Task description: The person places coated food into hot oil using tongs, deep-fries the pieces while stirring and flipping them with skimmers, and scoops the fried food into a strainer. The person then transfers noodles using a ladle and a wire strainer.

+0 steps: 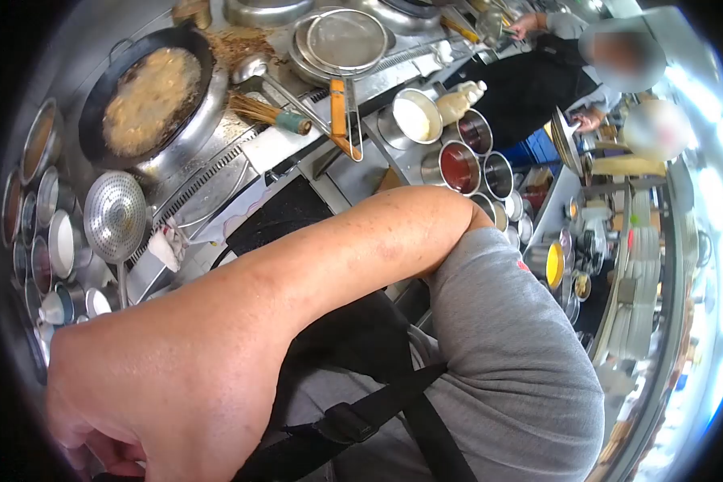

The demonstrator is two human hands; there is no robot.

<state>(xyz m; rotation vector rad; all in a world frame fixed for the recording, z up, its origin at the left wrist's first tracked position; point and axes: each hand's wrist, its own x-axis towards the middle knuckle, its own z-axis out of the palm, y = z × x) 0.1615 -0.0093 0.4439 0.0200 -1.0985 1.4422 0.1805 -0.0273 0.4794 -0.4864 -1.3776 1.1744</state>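
A bare forearm with a short grey sleeve crosses the view, bent at the elbow, and ends in my left hand (128, 402) at the lower left. Its back faces the camera and its fingers are curled at the bottom edge; what they hold, if anything, is hidden. Black apron straps with a buckle (349, 422) lie over the grey shirt close by. Beyond the hand stands a perforated ladle (116, 210). My right hand is out of view.
A wok (151, 100) with bubbling oil sits on the stove. A ladle (251, 69), a bamboo brush (267, 115) and strainers (347, 38) lie beside it. Metal pots include one of red sauce (460, 167). A co-worker (530, 76) stands at the upper right.
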